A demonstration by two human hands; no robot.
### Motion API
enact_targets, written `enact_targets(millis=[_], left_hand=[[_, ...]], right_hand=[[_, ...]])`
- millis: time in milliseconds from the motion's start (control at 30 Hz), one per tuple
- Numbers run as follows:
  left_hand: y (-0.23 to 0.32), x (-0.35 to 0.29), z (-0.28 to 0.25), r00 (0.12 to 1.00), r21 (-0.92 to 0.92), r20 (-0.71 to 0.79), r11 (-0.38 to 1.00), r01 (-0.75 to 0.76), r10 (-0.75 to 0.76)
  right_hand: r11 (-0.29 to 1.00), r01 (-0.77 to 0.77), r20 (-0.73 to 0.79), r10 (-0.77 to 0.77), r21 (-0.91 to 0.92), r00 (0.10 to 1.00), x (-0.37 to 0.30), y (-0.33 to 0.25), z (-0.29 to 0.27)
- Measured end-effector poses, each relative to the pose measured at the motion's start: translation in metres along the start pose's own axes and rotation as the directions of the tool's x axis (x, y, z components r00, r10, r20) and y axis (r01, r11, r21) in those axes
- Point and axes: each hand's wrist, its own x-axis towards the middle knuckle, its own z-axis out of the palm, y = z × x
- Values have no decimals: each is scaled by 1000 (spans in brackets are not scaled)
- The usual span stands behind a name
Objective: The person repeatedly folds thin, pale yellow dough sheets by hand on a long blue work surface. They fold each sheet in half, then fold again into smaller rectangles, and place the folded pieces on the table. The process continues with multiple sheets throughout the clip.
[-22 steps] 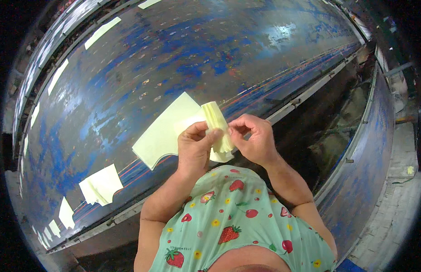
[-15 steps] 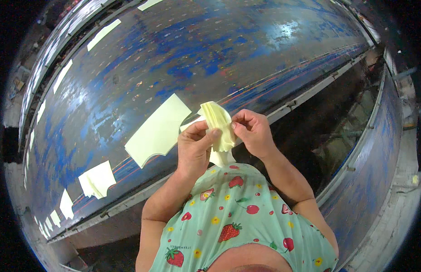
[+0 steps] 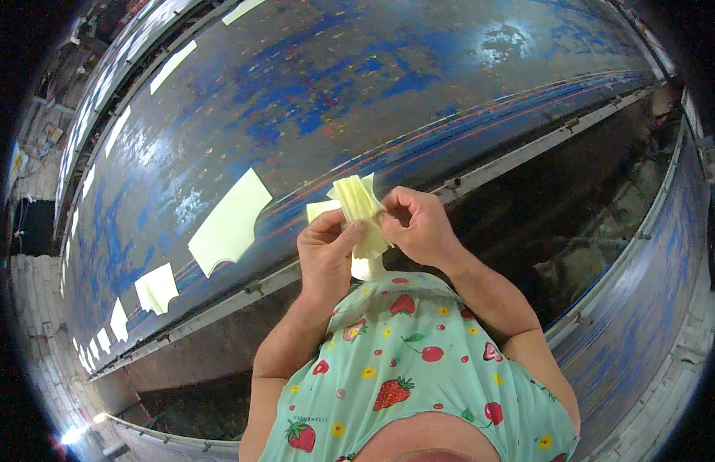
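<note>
In front of my body I hold a folded, layered bundle of pale yellow fabric (image 3: 359,202). My left hand (image 3: 327,250) grips its left side, the thumb pressed on the layers. At the bundle's right edge, the thumb and fingertips of my right hand (image 3: 421,227) pinch the cloth. Some pale fabric shows behind my left fingers and below the bundle. Left of my hands, a large cut piece of pale yellow fabric (image 3: 230,223) lies flat on the long printing table (image 3: 357,127). What my right fingertips pinch exactly is partly hidden.
A smaller pale piece (image 3: 157,289) with cloth lying on it sits farther left, followed by several more along the near edge. Other pieces (image 3: 172,68) line the far edge. A metal rail (image 3: 527,158) borders the table; a dark gap separates it from another table (image 3: 642,339) at right.
The table and its fabric pieces have shifted left in view as I moved rightward along it. Both hands still hold the bundle, whose top layers are now spread slightly more.
</note>
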Motion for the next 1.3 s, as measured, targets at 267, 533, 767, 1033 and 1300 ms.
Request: enact_targets(millis=[267,533,767,1033,1300], left_hand=[[43,15,-5,988,-180,-155,983,-41,12],[90,58,-37,903,-122,-310,929,-349,299],[91,110,-25,938,-372,-224,866,-334,265],[61,167,36,984,-340,-44,924,-175,170],[-25,181,151,961,51,229,988,144,-152]], right_hand=[[946,-130,-255,210,297,944,25,38,-73],[937,226,-495,-335,-268,802,90,-19,-162],[590,420,4,-576,-689,817,163,-27,-125],[726,388,323,-237,-568,916,150,45,-81],[893,210,-144,-286,-398,947,107,-8,-175]])
